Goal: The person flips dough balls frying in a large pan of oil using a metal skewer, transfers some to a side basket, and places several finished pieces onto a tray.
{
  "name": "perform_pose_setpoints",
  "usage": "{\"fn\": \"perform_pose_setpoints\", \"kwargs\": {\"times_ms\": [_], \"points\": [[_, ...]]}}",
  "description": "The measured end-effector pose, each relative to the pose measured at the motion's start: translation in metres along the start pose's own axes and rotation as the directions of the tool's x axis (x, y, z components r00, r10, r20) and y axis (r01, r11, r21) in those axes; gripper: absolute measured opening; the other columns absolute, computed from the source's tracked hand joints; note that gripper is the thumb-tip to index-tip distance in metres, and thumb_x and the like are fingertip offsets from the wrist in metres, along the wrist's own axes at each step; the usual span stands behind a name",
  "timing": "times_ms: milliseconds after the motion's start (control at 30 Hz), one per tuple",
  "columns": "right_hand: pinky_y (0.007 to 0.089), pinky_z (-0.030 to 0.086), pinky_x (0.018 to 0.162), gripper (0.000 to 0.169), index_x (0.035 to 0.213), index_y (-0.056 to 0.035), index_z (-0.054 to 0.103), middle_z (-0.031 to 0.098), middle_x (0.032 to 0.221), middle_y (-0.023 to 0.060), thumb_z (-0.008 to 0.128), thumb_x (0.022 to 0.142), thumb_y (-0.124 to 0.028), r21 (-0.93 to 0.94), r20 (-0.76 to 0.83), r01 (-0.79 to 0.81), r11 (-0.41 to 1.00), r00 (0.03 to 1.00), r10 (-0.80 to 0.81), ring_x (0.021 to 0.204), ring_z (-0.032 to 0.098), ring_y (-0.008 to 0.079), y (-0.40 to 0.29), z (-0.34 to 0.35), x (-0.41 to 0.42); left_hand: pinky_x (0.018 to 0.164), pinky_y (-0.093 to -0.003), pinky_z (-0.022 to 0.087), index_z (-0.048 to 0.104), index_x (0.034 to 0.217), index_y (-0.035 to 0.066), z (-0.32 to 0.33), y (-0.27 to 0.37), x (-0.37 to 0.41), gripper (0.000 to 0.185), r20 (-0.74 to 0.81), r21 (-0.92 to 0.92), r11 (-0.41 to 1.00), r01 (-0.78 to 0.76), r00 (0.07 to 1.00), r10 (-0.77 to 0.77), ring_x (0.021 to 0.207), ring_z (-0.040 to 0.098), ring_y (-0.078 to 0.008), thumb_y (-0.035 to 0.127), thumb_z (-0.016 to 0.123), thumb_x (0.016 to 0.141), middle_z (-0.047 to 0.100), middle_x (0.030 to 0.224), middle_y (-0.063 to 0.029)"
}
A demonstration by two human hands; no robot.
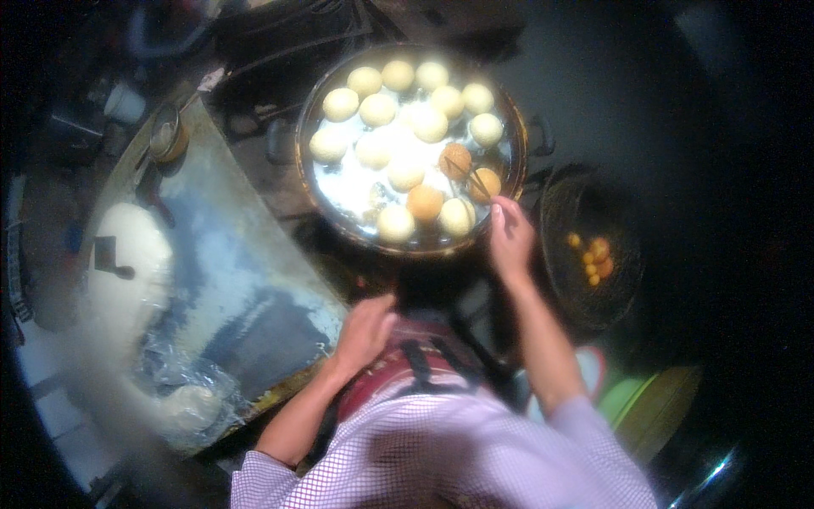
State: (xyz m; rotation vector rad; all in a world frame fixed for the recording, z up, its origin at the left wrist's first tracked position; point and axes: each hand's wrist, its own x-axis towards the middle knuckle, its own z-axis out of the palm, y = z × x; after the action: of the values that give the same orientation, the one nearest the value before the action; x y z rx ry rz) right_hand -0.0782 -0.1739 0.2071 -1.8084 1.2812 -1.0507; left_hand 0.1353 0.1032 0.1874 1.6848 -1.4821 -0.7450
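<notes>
A wide two-handled pan of glinting liquid, apparently frying oil, lies ahead of me. Several pale round dough balls float in it, spread across the surface. Toward the right and front are three browner ones: one brown ball, a second, and a third closest to my fingers. At the pan's right front rim my right hand grips thin dark sticks, like chopsticks, whose tips reach over the browned balls. My left hand hangs before my apron with fingers curled; whether anything is inside cannot be seen.
To the left is a metal worktop with a large pale dough mass, clear plastic wrap around a smaller lump, and a jar. A dark mesh basket on the right holds several small orange balls. Glare whitens the pan's middle.
</notes>
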Motion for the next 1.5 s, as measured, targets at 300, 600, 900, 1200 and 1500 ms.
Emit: {"fn": "perform_pose_setpoints", "kwargs": {"times_ms": [300, 600, 900, 1200, 1500], "points": [[0.0274, 0.054, 0.09, 0.016, 0.121, -0.0004, 0.074, 0.076, 0.11, 0.0057, 0.065, 0.108, -0.005, 0.046, -0.002, -0.027, 0.999, 1.0, 0.027, 0.101, 0.069, 0.0117, -0.001, -0.001, 0.0, 0.099, -0.0482, 0.055, 0.066, 0.132, -0.003, 0.002, 0.0, 0.024, 0.033, -0.055, 0.029, 1.0, -0.011, 0.998, 0.013, 0.113, 0.069, -0.043, 0.013, 0.07, 0.103, 0.072, 0.126, -0.0221], [0.0286, 0.055, 0.091, 0.017, 0.121, 0.0002, 0.074, 0.077, 0.11, 0.0058, 0.065, 0.108, -0.007, 0.074, -0.022, -0.078, 0.994, 0.997, 0.08, 0.101, 0.07, 0.012, 0.001, -0.008, 0.001, 0.099, -0.048, 0.055, 0.066, 0.132, -0.003, 0.002, 0.007, 0.024, 0.034, -0.055, 0.054, 0.999, 0.001, 0.999, 0.002, 0.112, 0.069, -0.0431, 0.014, 0.071, 0.103, 0.072, 0.124, -0.0225], [0.0283, 0.053, 0.089, 0.018, 0.122, 0.0, 0.074, 0.075, 0.109, 0.0042, 0.064, 0.11, -0.009, 0.012, -0.075, -0.053, 0.999, 0.996, 0.054, 0.1, 0.068, 0.0109, 0.017, -0.019, -0.002, 0.096, -0.0482, 0.055, 0.065, 0.133, -0.002, 0.006, 0.016, 0.028, 0.034, -0.067, 0.037, 0.999, 0.0, 0.998, 0.002, 0.109, 0.069, -0.0433, 0.013, 0.071, 0.103, 0.072, 0.119, -0.0228], [0.028, 0.053, 0.086, 0.019, 0.123, -0.0013, 0.074, 0.074, 0.108, 0.002, 0.064, 0.11, -0.012, 0.025, -0.11, -0.086, 0.996, 0.99, 0.088, 0.096, 0.066, 0.0097, 0.018, -0.024, -0.003, 0.096, -0.0484, 0.055, 0.064, 0.134, -0.003, 0.012, 0.013, 0.024, 0.035, -0.067, 0.048, 0.999, -0.007, 0.998, 0.011, 0.11, 0.069, -0.0438, 0.013, 0.07, 0.103, 0.072, 0.12, -0.023], [0.0278, 0.052, 0.085, 0.019, 0.123, -0.0014, 0.073, 0.072, 0.105, 0.0008, 0.064, 0.11, -0.013, 0.07, -0.104, -0.096, 0.993, 0.989, 0.103, 0.094, 0.064, 0.0098, 0.021, -0.026, -0.003, 0.095, -0.0486, 0.055, 0.064, 0.134, -0.003, 0.014, 0.012, 0.022, 0.036, -0.081, 0.022, 1.0, -0.001, 0.997, 0.003, 0.109, 0.069, -0.0437, 0.013, 0.071, 0.103, 0.072, 0.12, -0.023]]}}
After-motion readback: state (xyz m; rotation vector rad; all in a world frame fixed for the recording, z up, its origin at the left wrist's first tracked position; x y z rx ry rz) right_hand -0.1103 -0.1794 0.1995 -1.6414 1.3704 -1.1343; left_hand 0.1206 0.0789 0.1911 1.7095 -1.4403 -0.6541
